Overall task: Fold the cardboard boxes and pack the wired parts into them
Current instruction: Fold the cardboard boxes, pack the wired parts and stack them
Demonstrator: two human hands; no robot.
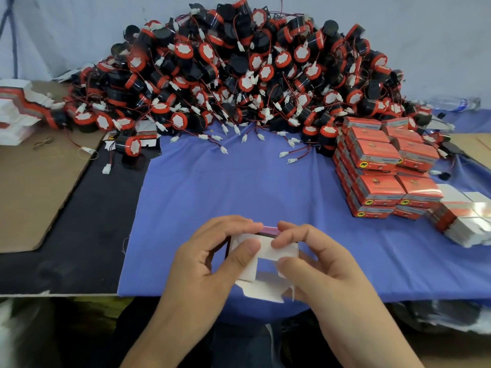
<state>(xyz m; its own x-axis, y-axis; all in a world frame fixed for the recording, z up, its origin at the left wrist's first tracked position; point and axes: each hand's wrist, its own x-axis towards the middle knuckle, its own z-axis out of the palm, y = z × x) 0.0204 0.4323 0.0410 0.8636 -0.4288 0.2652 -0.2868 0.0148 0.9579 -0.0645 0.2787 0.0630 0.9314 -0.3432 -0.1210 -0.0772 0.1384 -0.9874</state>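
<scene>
A small cardboard box point(265, 261), white inside with a red outer face, is held over the near edge of the blue cloth point(239, 187). My left hand point(210, 261) grips its left side, thumb pressing on a white flap. My right hand point(316, 258) pinches its right side and top edge. One flap hangs loose at the bottom. A big heap of black-and-red wired parts point(239, 73) with white connectors fills the back of the table. No part is visible inside the box.
Closed red boxes point(382, 168) are stacked at the right, with flat white-and-red blanks point(467, 219) beside them. More flat blanks point(16, 112) lie at the far left on brown cardboard point(34, 181). A lone wired part point(128, 146) stands at the heap's left front. A plastic bottle point(457, 103) lies far right.
</scene>
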